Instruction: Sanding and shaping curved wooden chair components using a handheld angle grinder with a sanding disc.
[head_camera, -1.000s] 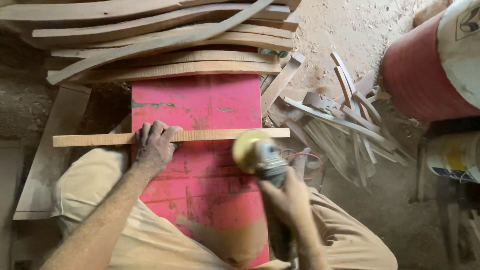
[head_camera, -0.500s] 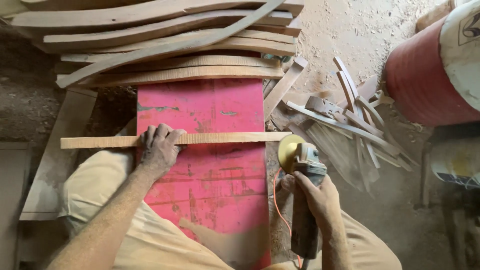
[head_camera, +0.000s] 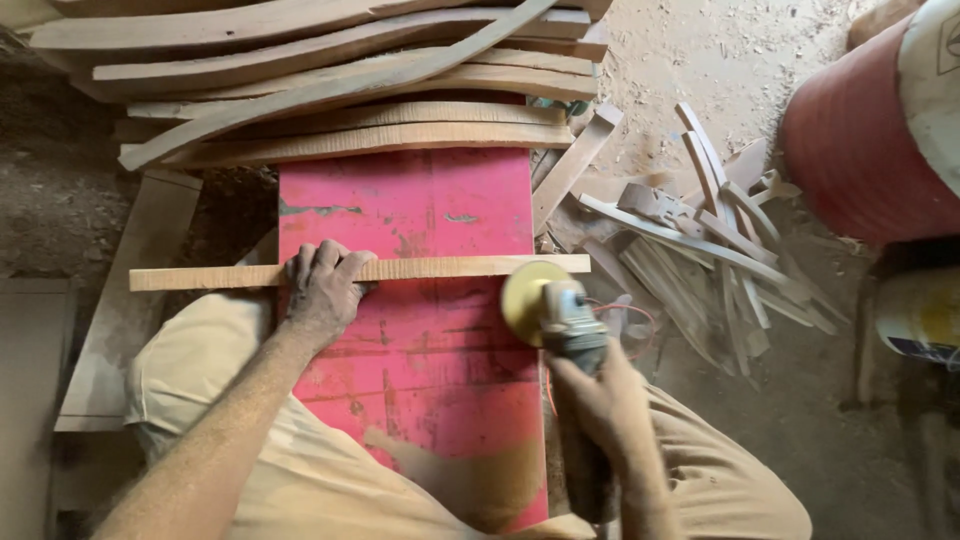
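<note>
A long thin wooden strip (head_camera: 450, 268) lies crosswise on a worn red bench top (head_camera: 420, 200). My left hand (head_camera: 322, 285) presses down on the strip left of its middle, fingers curled over its far edge. My right hand (head_camera: 600, 405) grips the body of a disc sander (head_camera: 560, 315). Its yellow sanding disc (head_camera: 528, 298) touches the near edge of the strip close to its right end. My knees in tan trousers flank the bench.
A stack of curved wooden slats (head_camera: 340, 80) rests across the far end of the bench. Scrap offcuts (head_camera: 700, 250) litter the dusty ground on the right. A red drum (head_camera: 870, 130) stands far right, a yellow container (head_camera: 920, 315) below it. A plank (head_camera: 130, 300) lies left.
The sander moved out to the right past the bench edge, then came back left to the strip's right end. My left hand has stayed on the strip.
</note>
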